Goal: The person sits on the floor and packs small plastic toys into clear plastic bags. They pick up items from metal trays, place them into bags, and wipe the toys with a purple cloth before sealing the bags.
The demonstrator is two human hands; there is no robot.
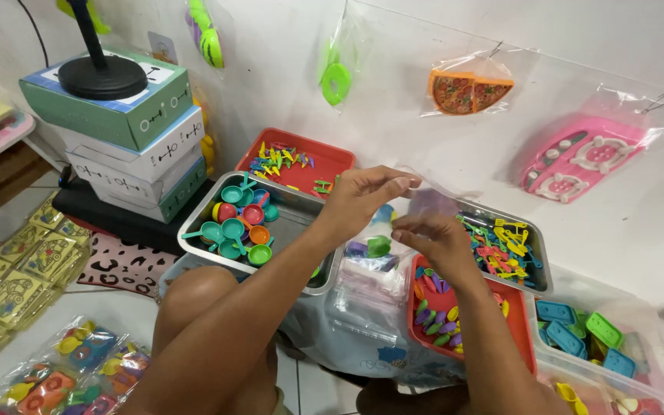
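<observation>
White wall behind carries clear hanging bags: a green toy ring, an orange toy pizza, a pink toy stove. Stacked green-and-white cardboard boxes stand at left. On the floor, a steel tray holds small teal, red and orange toy pans; a red plastic tray holds tiny colourful utensils. Left hand and right hand, each grip pinching a thin clear plastic bag, hold it above the trays.
</observation>
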